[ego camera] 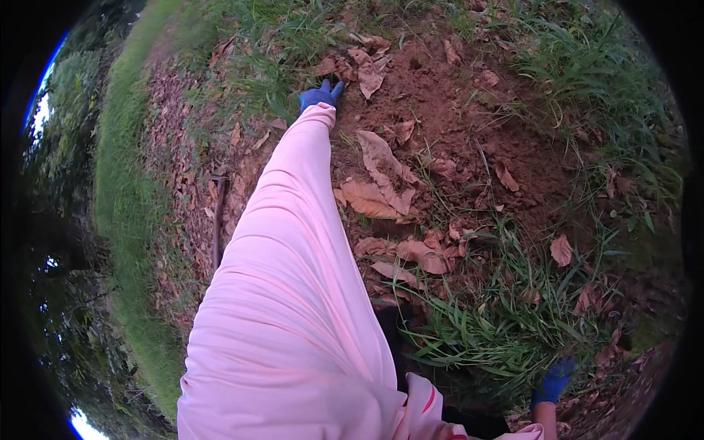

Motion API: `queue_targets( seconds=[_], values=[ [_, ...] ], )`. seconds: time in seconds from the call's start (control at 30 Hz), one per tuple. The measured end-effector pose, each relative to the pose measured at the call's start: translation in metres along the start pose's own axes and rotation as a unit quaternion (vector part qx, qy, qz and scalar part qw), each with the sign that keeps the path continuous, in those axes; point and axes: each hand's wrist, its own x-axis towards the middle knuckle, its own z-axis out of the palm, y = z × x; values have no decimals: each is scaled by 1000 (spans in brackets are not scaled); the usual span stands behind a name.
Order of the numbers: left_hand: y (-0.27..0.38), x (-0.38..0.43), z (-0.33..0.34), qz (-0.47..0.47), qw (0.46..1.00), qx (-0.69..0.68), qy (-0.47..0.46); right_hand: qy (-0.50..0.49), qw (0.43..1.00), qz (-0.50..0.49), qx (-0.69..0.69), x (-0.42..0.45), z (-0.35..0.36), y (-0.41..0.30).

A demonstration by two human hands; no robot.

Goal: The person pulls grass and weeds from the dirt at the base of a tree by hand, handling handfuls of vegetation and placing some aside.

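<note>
My left hand point(322, 94), in a blue glove at the end of a long pink sleeve point(291, 247), reaches to the ground at the upper middle. Its visible fingers are spread beside dry brown leaves point(344, 69) and green grass point(280, 66), and nothing shows in its grip. At the lower right is my right hand point(555, 379), also blue-gloved, at the edge of a heap of long green grass blades point(484, 335). Blur and shade hide its fingertips, so I cannot tell whether it grips any grass.
A long-handled tool, its handle point(218, 225) brownish and its head narrow, lies left of my sleeve on leaf litter. Reddish soil point(456, 110) with large dry leaves point(379, 170) spreads ahead. Taller grass point(583, 82) grows at the upper right; trees point(66, 192) stand along the left rim.
</note>
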Motion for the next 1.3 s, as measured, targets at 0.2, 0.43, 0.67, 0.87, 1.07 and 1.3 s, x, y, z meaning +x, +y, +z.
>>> queue_targets(
  seconds=[0.2, 0.43, 0.67, 0.87, 1.07, 1.3],
  values=[
    [11, 18, 1, -77, 995, -58, 5, 3, 989, 8, -146, 1, 45, 34],
    [33, -36, -10, 78, 981, -176, -13, 63, 998, -14, 9, 0, 73, 63],
    [-1, -46, -59, 35, 763, -640, 81, 116, 973, -26, 199, 10, 91, 60],
    [7, -40, 28, -96, 938, -323, -87, 167, 810, 61, 559, 2, 39, 5],
    [22, -31, 23, 121, 984, -98, -89, 184, 965, -5, 189, 22, 91, 33],
    [176, -99, -110, 201, 703, -673, -114, 65, 997, -38, -11, -6, -12, 3]
  ],
)
